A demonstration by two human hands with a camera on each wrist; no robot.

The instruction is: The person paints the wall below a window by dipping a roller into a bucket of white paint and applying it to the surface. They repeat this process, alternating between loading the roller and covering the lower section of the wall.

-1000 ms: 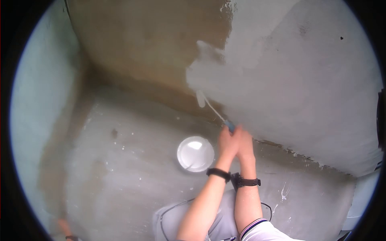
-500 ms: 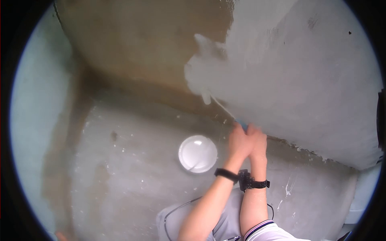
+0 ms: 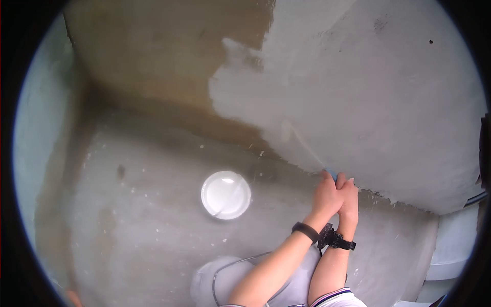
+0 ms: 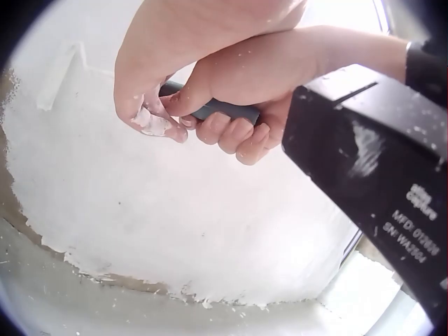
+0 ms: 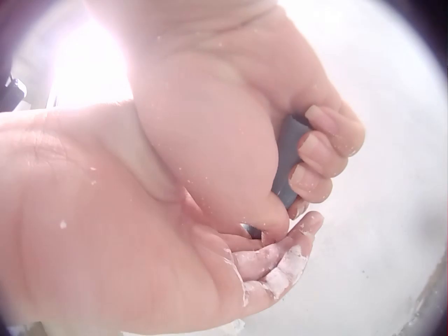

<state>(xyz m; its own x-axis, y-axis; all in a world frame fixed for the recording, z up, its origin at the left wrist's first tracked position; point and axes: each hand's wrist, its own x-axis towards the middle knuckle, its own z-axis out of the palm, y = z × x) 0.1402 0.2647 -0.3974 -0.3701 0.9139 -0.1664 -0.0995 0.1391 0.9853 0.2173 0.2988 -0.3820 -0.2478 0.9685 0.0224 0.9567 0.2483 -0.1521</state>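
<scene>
A paint roller [image 3: 285,131] with a thin rod and a blue-grey handle [image 5: 290,150] lies against the white-coated part of the wall [image 3: 368,102]. My right hand [image 3: 350,198] curls its fingers round the handle. Ahead of it, my left hand [image 3: 327,197] bends round the front end of the same handle, overlapping the right one. White paint smears the left fingers [image 5: 280,273]. In the left wrist view, the roller head [image 4: 57,78] looks as white as the wall behind it. Left of the hands, a round white bucket [image 3: 203,197] holds white paint.
Bare brown wall [image 3: 163,56] borders the ragged white coat at the upper left. A rough coat edge runs along the wall's foot above the grey, spattered floor [image 3: 153,240]. An orange-toned shape [image 3: 74,298] shows at the lower left rim.
Both hands and the roller have moved right along the wall's foot, away from the coat's left edge onto the white area. The head view has shifted, so the bucket appears farther left.
</scene>
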